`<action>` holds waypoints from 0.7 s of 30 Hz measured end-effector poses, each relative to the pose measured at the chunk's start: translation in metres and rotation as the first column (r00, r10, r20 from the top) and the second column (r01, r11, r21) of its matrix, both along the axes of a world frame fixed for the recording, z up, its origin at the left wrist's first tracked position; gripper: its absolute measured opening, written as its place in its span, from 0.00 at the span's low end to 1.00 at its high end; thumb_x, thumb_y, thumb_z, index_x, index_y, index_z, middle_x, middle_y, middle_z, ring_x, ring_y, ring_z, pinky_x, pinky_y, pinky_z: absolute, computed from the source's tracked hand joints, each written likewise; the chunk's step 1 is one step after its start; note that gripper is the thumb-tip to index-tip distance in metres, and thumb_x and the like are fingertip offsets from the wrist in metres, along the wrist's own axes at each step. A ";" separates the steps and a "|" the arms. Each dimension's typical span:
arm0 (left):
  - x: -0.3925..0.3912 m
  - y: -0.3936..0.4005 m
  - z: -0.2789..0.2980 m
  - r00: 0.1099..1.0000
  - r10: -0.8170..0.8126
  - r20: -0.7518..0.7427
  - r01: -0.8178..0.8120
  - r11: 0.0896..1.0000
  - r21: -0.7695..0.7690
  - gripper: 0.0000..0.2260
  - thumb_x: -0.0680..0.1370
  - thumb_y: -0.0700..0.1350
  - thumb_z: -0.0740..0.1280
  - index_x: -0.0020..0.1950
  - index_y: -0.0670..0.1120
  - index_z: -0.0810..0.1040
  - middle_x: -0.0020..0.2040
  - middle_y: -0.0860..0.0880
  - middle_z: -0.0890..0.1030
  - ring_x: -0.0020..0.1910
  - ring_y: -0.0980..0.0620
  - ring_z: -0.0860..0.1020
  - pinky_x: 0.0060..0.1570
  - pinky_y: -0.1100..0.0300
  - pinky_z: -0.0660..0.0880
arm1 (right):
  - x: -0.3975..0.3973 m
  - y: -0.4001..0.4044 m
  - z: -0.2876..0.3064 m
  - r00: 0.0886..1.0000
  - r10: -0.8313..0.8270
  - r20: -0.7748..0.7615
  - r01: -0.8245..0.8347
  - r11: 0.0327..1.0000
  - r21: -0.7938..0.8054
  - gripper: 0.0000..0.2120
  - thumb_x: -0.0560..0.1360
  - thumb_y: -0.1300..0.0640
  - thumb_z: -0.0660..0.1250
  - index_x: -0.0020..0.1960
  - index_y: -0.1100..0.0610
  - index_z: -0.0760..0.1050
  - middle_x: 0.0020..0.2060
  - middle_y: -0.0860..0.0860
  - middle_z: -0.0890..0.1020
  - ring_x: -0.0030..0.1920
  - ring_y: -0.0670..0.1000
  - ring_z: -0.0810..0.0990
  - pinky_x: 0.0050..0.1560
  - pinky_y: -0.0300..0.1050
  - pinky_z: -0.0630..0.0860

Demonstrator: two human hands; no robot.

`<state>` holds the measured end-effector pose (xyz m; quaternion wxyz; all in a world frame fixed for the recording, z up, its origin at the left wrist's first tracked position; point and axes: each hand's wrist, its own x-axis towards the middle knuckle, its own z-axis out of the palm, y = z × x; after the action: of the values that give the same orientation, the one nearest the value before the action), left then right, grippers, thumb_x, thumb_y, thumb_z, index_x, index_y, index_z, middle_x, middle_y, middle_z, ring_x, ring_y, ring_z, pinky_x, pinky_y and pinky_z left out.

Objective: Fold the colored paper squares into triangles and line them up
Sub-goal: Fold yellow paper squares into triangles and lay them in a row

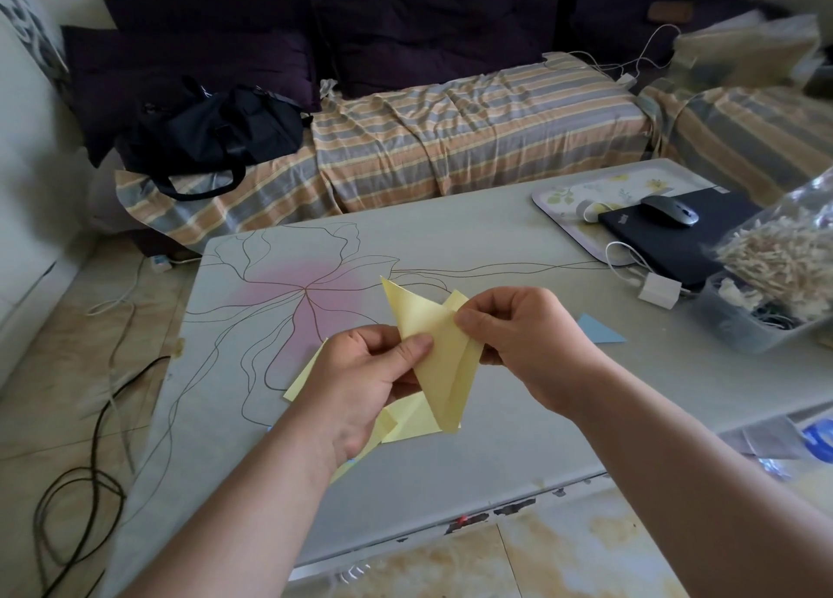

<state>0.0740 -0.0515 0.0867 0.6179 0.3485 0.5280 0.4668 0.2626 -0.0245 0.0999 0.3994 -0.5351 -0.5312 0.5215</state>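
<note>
Nearest me, the grey tabletop [518, 440] with its pink flower line drawing ends in a chipped front edge above the marbled floor tiles [563, 561], where dark cables [90, 476] loop at the left. The middle of the tabletop lies bare around my arms. More pale yellow paper sheets [408, 422] lie on it under my hands. I hold a pale yellow, partly folded paper square [444, 358] up above them: my left hand [360, 381] pinches its lower left edge with thumb on top, and my right hand [518, 331] pinches the upper right corner. A blue paper triangle [599, 329] lies flat just beyond my right hand. Farther right sit a clear plastic tub [757, 327], a black laptop [676, 241] and a grey mouse [669, 210]. Behind is a sofa with a striped cover [473, 129] and a black bag [212, 129].
</note>
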 end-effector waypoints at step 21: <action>0.000 0.004 0.005 0.957 0.286 0.055 -0.290 0.952 0.100 0.07 0.81 0.38 0.71 0.42 0.42 0.81 0.36 0.45 0.84 0.34 0.50 0.83 0.34 0.59 0.81 | -0.005 -0.002 -0.002 0.998 0.029 0.051 -0.028 1.000 -0.010 0.05 0.79 0.62 0.71 0.44 0.61 0.83 0.40 0.60 0.86 0.37 0.52 0.78 0.47 0.51 0.81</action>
<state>0.0737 -0.0473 0.0915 0.5341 0.2909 0.5349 0.5865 0.2578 -0.0263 0.0981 0.3757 -0.5426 -0.5462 0.5159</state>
